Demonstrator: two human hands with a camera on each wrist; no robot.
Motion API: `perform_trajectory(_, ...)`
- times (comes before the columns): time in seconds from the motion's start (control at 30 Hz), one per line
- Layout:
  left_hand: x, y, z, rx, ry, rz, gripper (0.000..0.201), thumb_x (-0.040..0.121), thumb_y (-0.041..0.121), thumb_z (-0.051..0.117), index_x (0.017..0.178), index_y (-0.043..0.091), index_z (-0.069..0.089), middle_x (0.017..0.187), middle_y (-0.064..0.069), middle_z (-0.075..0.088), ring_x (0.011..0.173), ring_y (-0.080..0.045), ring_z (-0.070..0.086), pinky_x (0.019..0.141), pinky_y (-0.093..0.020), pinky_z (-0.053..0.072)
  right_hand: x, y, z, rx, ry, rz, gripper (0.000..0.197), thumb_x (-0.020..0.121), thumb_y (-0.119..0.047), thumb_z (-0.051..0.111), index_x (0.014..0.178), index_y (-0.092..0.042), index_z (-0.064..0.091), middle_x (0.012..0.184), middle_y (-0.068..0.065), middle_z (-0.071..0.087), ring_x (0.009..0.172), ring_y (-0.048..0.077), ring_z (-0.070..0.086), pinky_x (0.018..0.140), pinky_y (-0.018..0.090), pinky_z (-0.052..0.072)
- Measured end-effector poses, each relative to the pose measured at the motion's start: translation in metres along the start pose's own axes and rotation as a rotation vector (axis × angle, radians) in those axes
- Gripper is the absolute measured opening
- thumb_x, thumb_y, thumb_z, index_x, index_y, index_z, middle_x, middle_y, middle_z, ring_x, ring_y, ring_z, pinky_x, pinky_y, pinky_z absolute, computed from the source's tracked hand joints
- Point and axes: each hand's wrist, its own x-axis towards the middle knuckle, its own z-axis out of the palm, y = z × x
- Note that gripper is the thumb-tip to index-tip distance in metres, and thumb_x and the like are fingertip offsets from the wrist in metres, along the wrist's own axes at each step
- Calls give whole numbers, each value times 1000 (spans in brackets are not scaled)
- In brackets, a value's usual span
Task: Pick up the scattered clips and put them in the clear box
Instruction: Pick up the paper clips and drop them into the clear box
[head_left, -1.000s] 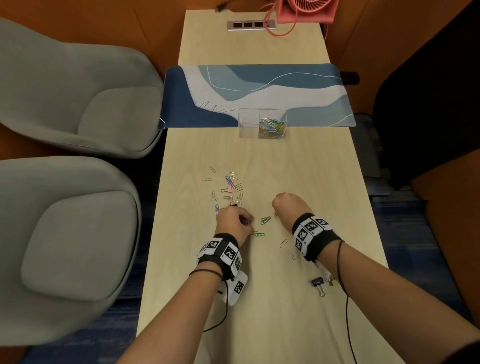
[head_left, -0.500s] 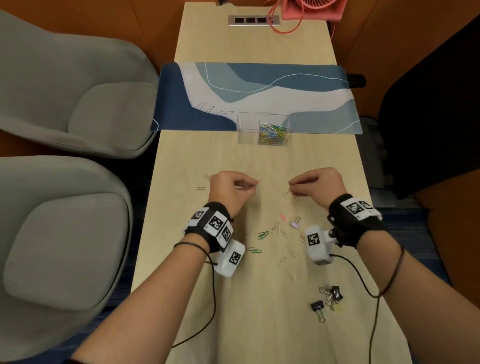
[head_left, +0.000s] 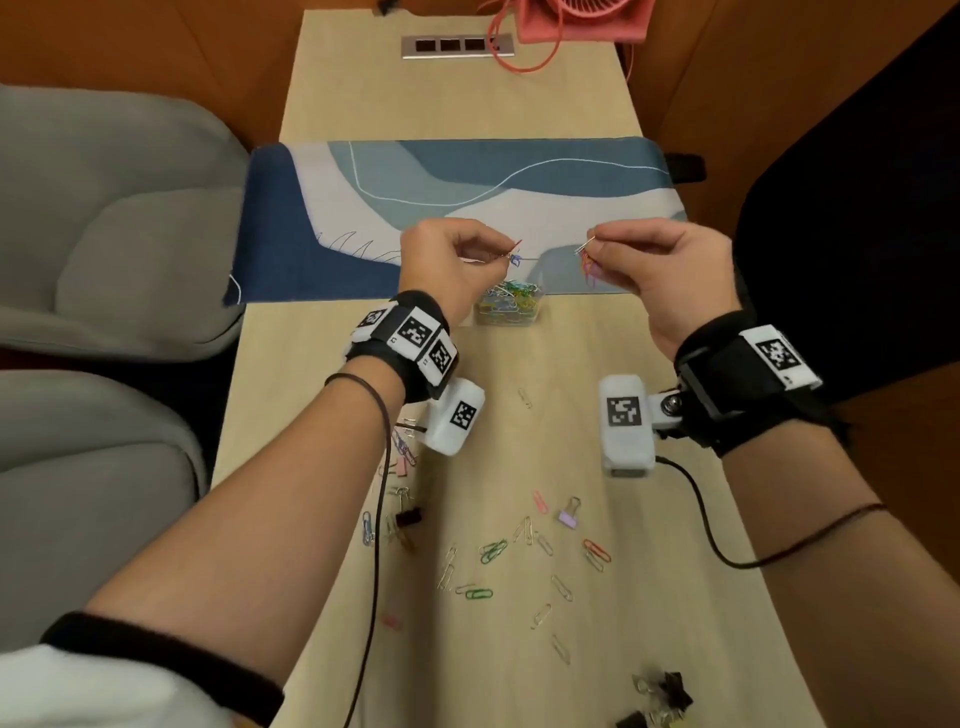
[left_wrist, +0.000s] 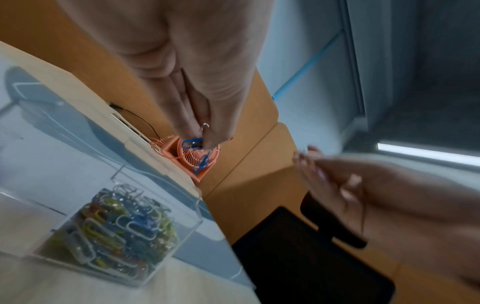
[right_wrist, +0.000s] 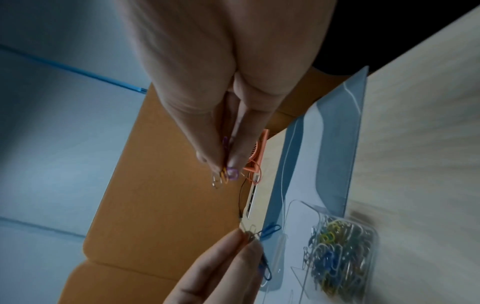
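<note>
Both hands are raised over the clear box (head_left: 511, 306), which sits at the middle of the head view on the wooden surface (head_left: 649, 597), against the near edge of the blue patterned mat (head_left: 467, 176). The box is already partly filled with a tangle of coloured paper clips (left_wrist: 122, 224).

The left hand (head_left: 447, 265) pinches a small bunch of clips (head_left: 514, 255) between thumb and fingertips; in the left wrist view blue ones (left_wrist: 193, 144) hang down from the pinch, long axes roughly vertical in that frame. The right hand (head_left: 660, 270) likewise pinches a few clips (head_left: 587, 260) in orange, purple and silver; in the right wrist view they (right_wrist: 226, 174) stick out beyond the fingertips, pointing toward the lower part of the frame. The two hands face each other, one at either side of the box and apart from it.

More scattered clips (head_left: 493, 551) lie on the surface in the lower middle of the head view, pointing every which way, among them a lilac binder clip (head_left: 569, 514). Black binder clips (head_left: 660, 696) lie near the bottom edge. A pink fan (head_left: 587, 18) stands at the top.
</note>
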Motion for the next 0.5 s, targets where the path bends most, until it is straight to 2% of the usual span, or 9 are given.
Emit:
perform_trajectory(0.13, 11, -16, 13, 71, -56, 23, 21, 76, -5, 73, 90, 10, 77, 84, -1, 75, 79, -13, 72, 78, -23, 58, 18, 3, 11, -66, 27, -87, 13, 76, 6, 74, 81, -6, 74, 83, 14, 73, 78, 23, 71, 75, 29, 58)
perform_trajectory(0.27, 11, -32, 16, 83, -61, 33, 21, 78, -5, 72, 92, 11, 77, 85, 2, 74, 76, -4, 69, 76, -18, 56, 30, 11, 20, -91, 57, -103, 11, 76, 8, 72, 85, 2, 72, 85, 19, 72, 76, 25, 71, 73, 29, 58)
perform_trajectory(0.4, 10, -38, 16, 139, -74, 124, 20, 75, -1, 77, 92, 10, 77, 89, -2, 69, 74, -8, 65, 72, -17, 55, 40, 18, 24, -171, 68, -152, 9, 74, 7, 73, 82, 1, 72, 85, 18, 73, 79, 30, 72, 74, 35, 60)
perform_trajectory(0.5, 9, -39, 12, 196, -93, 156, 18, 77, 7, 79, 94, 14, 77, 91, 1, 71, 79, -10, 66, 78, -22, 57, 48, 24, 26, -304, 35, -195, 8, 73, 1, 74, 77, -6, 74, 79, 13, 74, 74, 26, 73, 75, 39, 60)
